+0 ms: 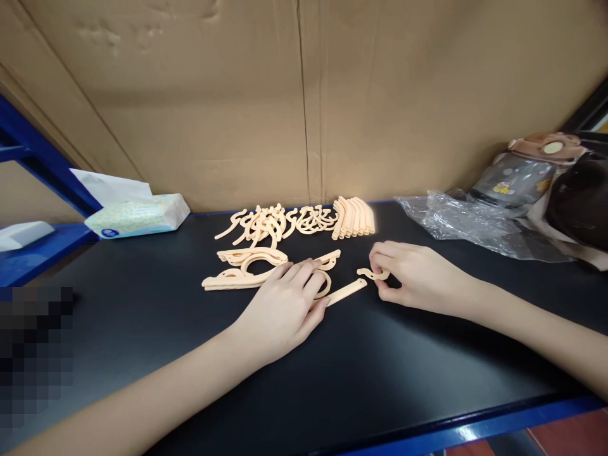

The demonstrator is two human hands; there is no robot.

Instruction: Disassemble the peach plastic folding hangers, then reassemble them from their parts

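My left hand (285, 304) lies palm down on the black table top (142, 316), fingers curled over a pale wooden part with a ring and a straight arm (346, 292). My right hand (408, 275) pinches a small pale wooden hook piece (373, 275) just right of that arm's end. Left of my left hand lies a stack of flat curved wooden pieces (247, 266). Behind them are a heap of small hook pieces (275, 223) and a row of curved strips (354, 218).
A tissue pack (137, 214) sits at the back left by a blue shelf frame (42, 168). Crumpled clear plastic (456, 218) and a bottle with a brown lid (527, 171) lie at the back right. A cardboard wall (304, 95) stands behind.
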